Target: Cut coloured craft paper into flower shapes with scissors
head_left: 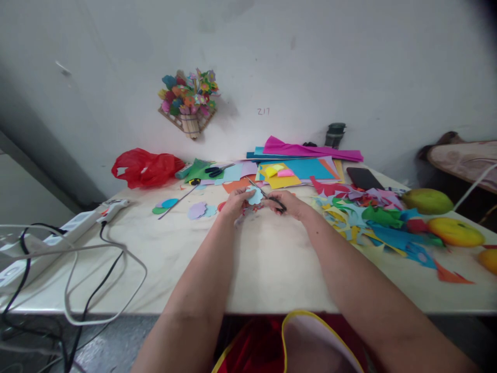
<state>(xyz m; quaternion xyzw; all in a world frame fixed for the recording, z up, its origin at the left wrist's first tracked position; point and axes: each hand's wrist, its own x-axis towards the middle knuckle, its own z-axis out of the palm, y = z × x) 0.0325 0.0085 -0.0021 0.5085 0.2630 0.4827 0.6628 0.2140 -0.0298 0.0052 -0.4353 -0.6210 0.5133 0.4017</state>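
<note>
My left hand pinches a small light blue paper cutout with a scalloped edge, held above the middle of the table. Closed around the dark handles of a pair of scissors, my right hand is just to the right of it. The blades point up and left, close against the paper's edge; whether they touch it I cannot tell. Small red scraps lie beneath the hands. Left of my left hand rest a lilac scalloped cutout and a light blue one.
Coloured paper scraps cover the right side, beside mangoes and a phone. Paper sheets, other scissors and a red plastic bag lie at the back. Power strips and cables occupy the left edge.
</note>
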